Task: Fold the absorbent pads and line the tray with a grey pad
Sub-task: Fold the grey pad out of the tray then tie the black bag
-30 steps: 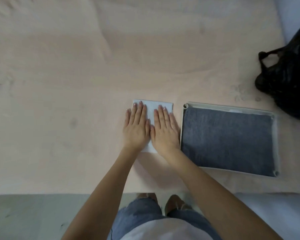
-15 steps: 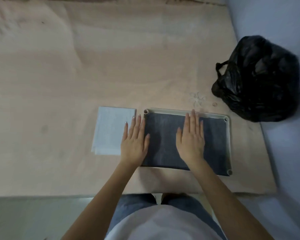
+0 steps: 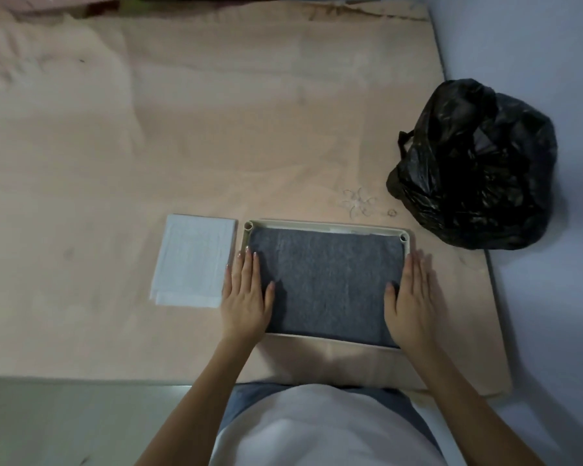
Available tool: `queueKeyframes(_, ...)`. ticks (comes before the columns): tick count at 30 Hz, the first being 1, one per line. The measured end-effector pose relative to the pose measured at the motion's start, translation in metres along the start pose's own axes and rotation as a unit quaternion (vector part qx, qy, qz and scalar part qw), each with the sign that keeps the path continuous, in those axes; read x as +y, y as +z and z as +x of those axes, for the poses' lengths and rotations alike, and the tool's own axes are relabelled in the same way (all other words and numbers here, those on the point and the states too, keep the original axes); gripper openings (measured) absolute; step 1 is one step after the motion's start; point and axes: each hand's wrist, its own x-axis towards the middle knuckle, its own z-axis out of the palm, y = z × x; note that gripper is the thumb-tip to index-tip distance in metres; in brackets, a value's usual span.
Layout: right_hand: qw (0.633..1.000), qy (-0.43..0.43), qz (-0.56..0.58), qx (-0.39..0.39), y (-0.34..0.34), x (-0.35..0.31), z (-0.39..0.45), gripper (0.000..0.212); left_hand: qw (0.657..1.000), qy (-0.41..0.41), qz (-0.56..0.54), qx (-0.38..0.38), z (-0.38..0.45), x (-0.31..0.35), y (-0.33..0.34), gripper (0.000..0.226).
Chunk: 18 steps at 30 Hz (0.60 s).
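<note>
A shallow cream tray lies on the peach-covered bed in front of me, and a grey pad covers its floor. My left hand lies flat with straight fingers over the tray's left edge, thumb on the grey pad. Over the right edge my right hand lies flat the same way, its thumb on the pad. A folded white absorbent pad rests on the sheet just left of the tray, apart from my left hand.
A black plastic bag sits at the bed's right edge, beyond the tray's far right corner. A pale wall runs along the right. The peach sheet stretches far to the left and back. The bed's front edge is near my body.
My hands left the white pad and moved right onto the tray. They then slid apart across the grey pad to the tray's left and right edges.
</note>
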Motion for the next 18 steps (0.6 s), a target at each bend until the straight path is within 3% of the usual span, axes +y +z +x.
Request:
queueKeyframes(5,0.999,-0.044,-0.002,0.013,0.002,-0.011,0.011,0.055,1.000,-0.005,0.007,-0.002,0.004,-0.009,0.001,0.067)
queueKeyframes(9,0.999,-0.018,-0.017,0.034,-0.006,-0.012,0.005,0.041,1.000,0.016,0.006,0.003,0.007,0.000,-0.007,0.065)
queueKeyframes(14,0.995,0.016,-0.075,0.068,-0.022,-0.018,-0.016,0.009,0.985,0.168,-0.027,-0.001,0.022,0.051,-0.018,0.055)
queueKeyframes(18,0.990,0.073,-0.119,-0.022,-0.020,-0.027,-0.031,0.025,0.963,0.263,0.031,-0.045,0.037,0.101,-0.022,0.053)
